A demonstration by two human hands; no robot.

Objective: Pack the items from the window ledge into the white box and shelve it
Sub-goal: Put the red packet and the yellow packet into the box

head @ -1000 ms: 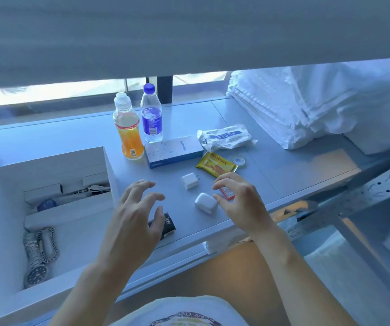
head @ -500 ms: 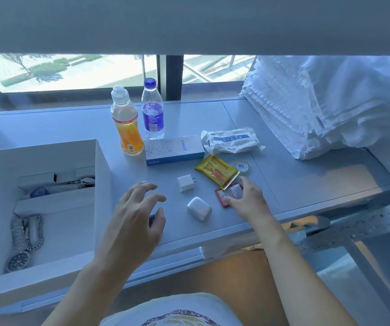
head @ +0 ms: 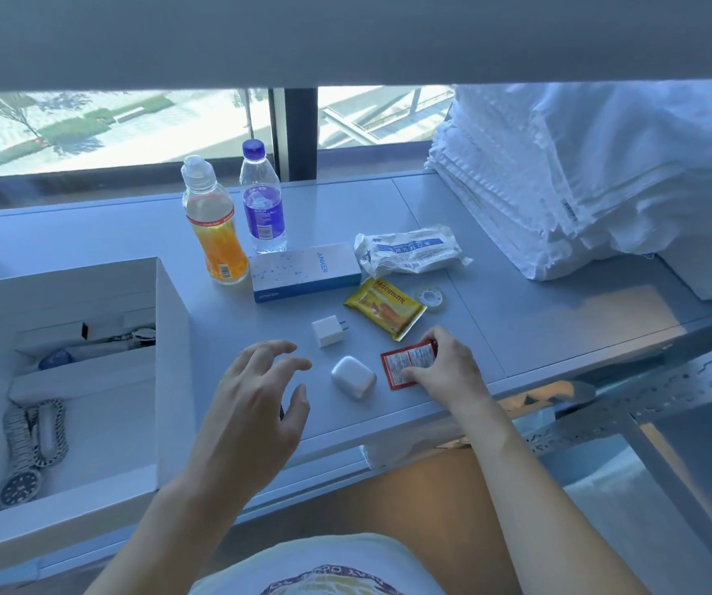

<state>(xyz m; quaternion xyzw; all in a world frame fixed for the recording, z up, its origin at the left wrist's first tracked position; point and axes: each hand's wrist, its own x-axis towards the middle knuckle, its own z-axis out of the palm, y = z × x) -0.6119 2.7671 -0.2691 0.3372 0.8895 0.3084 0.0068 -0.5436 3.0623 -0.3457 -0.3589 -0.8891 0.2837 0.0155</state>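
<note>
The white box (head: 171,337) stands open at the left of the window ledge (head: 495,307), with a wristwatch (head: 23,465) and small white boxes inside. My right hand (head: 448,371) pinches a small red packet (head: 405,365) lying on the ledge. My left hand (head: 255,405) hovers with spread fingers over a dark item that it almost hides. Between the hands lie a white earbud case (head: 353,377) and a white charger plug (head: 327,330). Farther back are a yellow sachet (head: 384,308), a tape roll (head: 430,297), a blue Anker box (head: 304,272), a white wrapped pack (head: 410,253), an orange drink bottle (head: 214,225) and a water bottle (head: 261,199).
A tall stack of folded white linen (head: 581,173) fills the right end of the ledge. The window (head: 122,126) runs behind the bottles under a lowered blind. A perforated metal rail (head: 646,392) juts out below the ledge at the right.
My right hand slid right off the earbud case and took hold of the red packet. My left hand stayed hovering near the ledge's front edge. The view tilted up.
</note>
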